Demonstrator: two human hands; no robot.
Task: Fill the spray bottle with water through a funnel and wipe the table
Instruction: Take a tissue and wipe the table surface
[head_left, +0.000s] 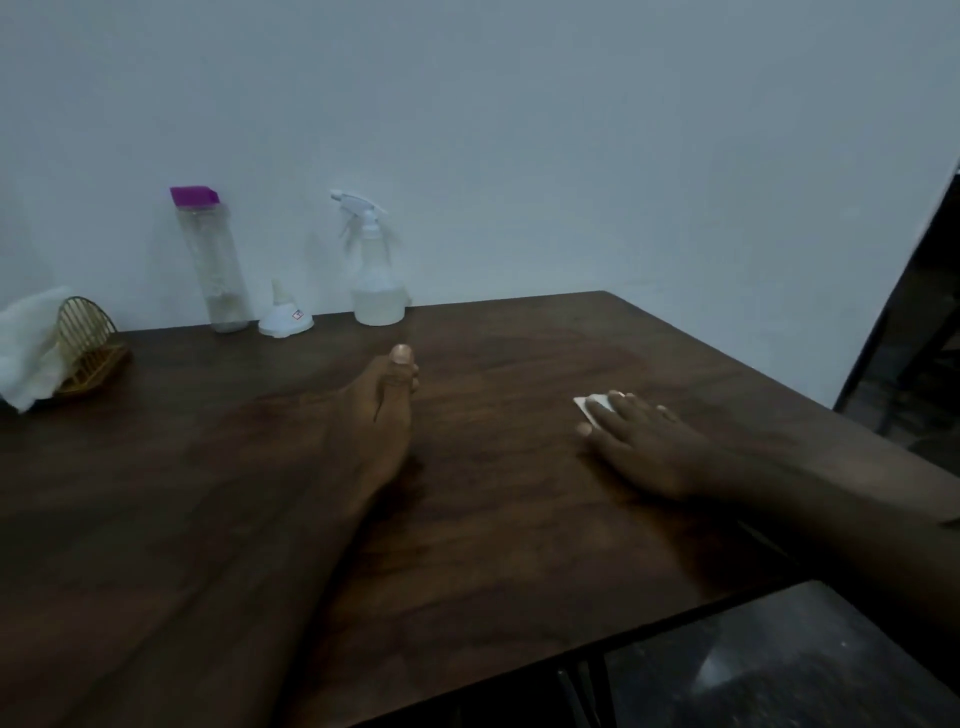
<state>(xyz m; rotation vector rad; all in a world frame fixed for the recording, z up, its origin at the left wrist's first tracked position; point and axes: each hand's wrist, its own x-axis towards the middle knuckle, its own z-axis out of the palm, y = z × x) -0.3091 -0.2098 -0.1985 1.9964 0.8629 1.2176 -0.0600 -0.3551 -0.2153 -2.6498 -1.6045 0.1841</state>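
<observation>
A clear spray bottle (375, 270) with a white trigger head stands at the back of the dark wooden table (493, 545), with liquid in its lower part. A white funnel (284, 317) sits upside down to its left. Left of that stands a tall clear water bottle (213, 260) with a purple cap. My right hand (639, 447) lies flat on the right side of the table, its fingers pressing a folded white tissue (589, 404). My left hand (379, 410) rests on its edge mid-table, fingers curled in, thumb on top, holding nothing.
A gold wire napkin holder (85, 345) with white napkins (26, 353) sits at the table's far left. A pale wall runs along the back. The table's right and front edges drop to a dark floor (779, 665).
</observation>
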